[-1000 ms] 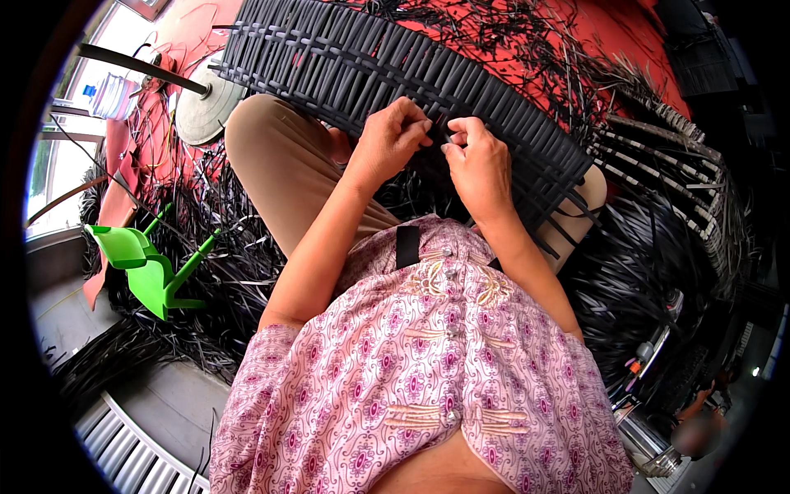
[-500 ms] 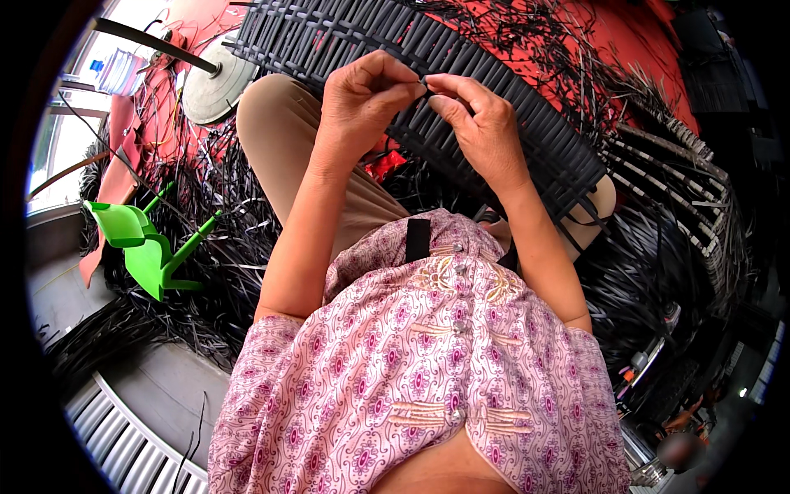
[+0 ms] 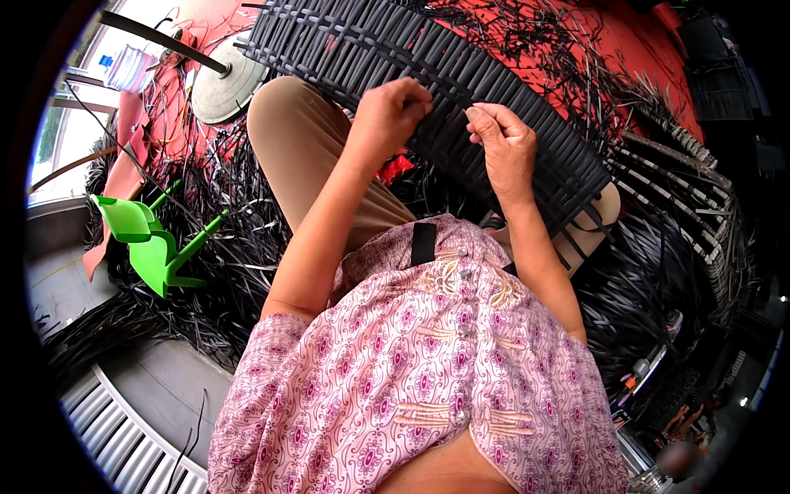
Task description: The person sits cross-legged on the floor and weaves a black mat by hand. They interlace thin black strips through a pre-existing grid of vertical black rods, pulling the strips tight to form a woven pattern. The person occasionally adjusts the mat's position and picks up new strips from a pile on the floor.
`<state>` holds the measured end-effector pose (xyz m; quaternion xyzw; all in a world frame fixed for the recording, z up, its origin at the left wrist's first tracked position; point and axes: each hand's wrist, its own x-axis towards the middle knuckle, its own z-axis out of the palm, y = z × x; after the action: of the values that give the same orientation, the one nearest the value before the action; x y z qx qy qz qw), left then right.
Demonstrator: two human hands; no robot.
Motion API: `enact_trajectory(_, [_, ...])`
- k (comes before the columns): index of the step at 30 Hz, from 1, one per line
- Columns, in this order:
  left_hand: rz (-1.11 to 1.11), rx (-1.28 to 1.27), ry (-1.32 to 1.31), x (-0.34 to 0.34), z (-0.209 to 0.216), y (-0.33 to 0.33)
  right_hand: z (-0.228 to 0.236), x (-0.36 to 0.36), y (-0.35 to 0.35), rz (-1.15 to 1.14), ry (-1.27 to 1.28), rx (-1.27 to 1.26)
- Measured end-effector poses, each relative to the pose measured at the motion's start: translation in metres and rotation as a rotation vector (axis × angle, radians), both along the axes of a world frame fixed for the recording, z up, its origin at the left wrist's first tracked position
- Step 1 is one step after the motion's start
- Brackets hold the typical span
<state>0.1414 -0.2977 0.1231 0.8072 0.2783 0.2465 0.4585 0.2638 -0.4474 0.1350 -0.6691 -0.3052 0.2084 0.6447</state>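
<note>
A curved panel woven from dark grey strips (image 3: 469,82) lies across my lap, its long side running from upper left to lower right. Over its near part, my left hand (image 3: 388,119) is closed with curled fingers, slightly blurred. My right hand (image 3: 508,148) hovers just to the right, thumb and forefinger pressed together in a pinch. A gap separates the two hands. What either one holds, if anything, is too small or hidden to make out.
Loose black strips (image 3: 222,272) pile up on both sides of me. A small green plastic chair (image 3: 148,251) lies tipped at left. Beyond my knee stands a round grey base with a pole (image 3: 226,86). Red sheeting (image 3: 634,49) covers the far floor. A partly wrapped frame (image 3: 675,189) sits at right.
My hands, which met fingertip to fingertip over the panel, have drawn apart and come nearer to me. The right one has shifted slightly right, and its fingers have curled in more.
</note>
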Motion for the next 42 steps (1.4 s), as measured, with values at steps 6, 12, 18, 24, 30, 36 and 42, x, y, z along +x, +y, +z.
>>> enact_trajectory(6, [0.055,0.405,0.196,0.01,-0.015,-0.025,-0.013,-0.006,0.002,-0.064,-0.36,-0.116])
enact_trajectory(12, [0.045,0.402,0.193,0.014,-0.017,-0.023,-0.019,-0.008,0.011,-0.103,-0.5,-0.193])
enact_trajectory(18, [-0.044,0.257,0.022,0.009,-0.024,-0.011,-0.018,-0.013,0.019,-0.047,-0.644,-0.441])
enact_trajectory(24, [-0.079,0.295,0.046,0.009,-0.022,-0.011,-0.016,-0.014,0.025,0.0,-0.73,-0.52])
enact_trajectory(30, [-0.153,0.373,0.166,0.006,-0.017,0.001,-0.018,-0.017,0.031,-0.008,-0.802,-0.569])
enact_trajectory(36, [-0.138,0.315,0.129,-0.001,-0.011,0.015,-0.007,-0.024,0.027,0.021,-0.796,-0.519])
enact_trajectory(42, [-0.026,0.112,0.069,-0.035,0.053,0.033,0.022,-0.014,0.043,0.061,-0.751,-0.029])
